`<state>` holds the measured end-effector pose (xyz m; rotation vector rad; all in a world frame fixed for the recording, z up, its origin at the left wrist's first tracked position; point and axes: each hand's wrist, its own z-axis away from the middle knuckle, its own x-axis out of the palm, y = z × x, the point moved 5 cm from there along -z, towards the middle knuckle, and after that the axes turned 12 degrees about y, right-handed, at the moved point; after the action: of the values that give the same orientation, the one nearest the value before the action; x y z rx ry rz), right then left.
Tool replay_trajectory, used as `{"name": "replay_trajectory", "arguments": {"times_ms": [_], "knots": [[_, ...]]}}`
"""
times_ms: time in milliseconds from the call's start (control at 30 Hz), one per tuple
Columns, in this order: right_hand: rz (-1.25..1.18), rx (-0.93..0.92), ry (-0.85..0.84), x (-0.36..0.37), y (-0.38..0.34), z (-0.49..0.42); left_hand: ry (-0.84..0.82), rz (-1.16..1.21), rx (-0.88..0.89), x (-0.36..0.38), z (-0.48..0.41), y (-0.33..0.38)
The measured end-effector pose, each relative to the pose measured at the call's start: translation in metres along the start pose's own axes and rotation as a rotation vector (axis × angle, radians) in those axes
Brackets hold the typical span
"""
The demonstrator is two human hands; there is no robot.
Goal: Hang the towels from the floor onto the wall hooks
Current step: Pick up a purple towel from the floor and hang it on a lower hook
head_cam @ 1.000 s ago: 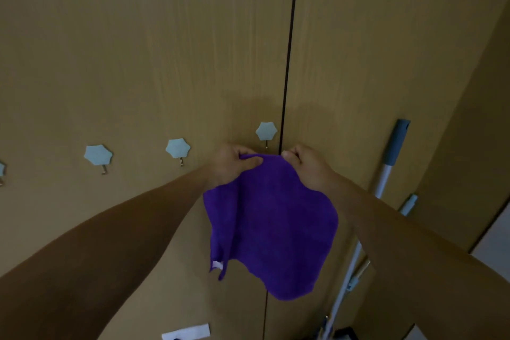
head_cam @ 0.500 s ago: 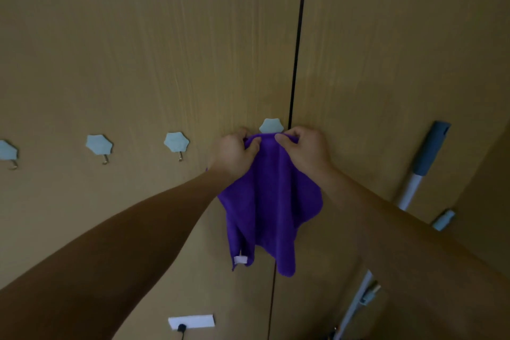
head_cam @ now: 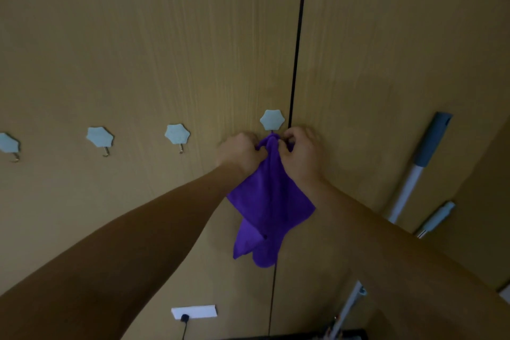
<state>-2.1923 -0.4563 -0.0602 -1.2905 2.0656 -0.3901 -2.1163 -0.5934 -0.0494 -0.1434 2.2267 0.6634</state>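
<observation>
Wooden wall panels [head_cam: 138, 50] are seen with three bare hooks [head_cam: 100, 137] at the left. The purple towel [head_cam: 269, 201] is pinched at its top by the left hand [head_cam: 241, 153] and right hand [head_cam: 302, 152], right under the last hook [head_cam: 272, 119]. The hanging step seems to be in hand; next, the bunched top should be slipped over the hook before it is let go.

The towel [head_cam: 271, 201] is a solid deep purple, no pattern. The wall hooks [head_cam: 272, 119] have pale blue backplates on tan wood-grain panels [head_cam: 138, 50]. The mop handle [head_cam: 414, 171] is white with a grey-blue grip
</observation>
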Motion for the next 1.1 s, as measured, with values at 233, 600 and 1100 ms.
{"name": "replay_trajectory", "arguments": {"times_ms": [233,600,1100], "knots": [[-0.160,0.037,-0.186,0.003,-0.004,0.009,0.095,0.157,0.336,0.001,0.018,0.011],[0.093,-0.034,-0.132,-0.010,0.000,0.016,0.081,0.255,0.316,-0.004,0.020,0.007],[-0.019,0.116,-0.210,-0.014,-0.010,0.024,-0.247,0.342,0.076,-0.010,0.038,0.002]]}}
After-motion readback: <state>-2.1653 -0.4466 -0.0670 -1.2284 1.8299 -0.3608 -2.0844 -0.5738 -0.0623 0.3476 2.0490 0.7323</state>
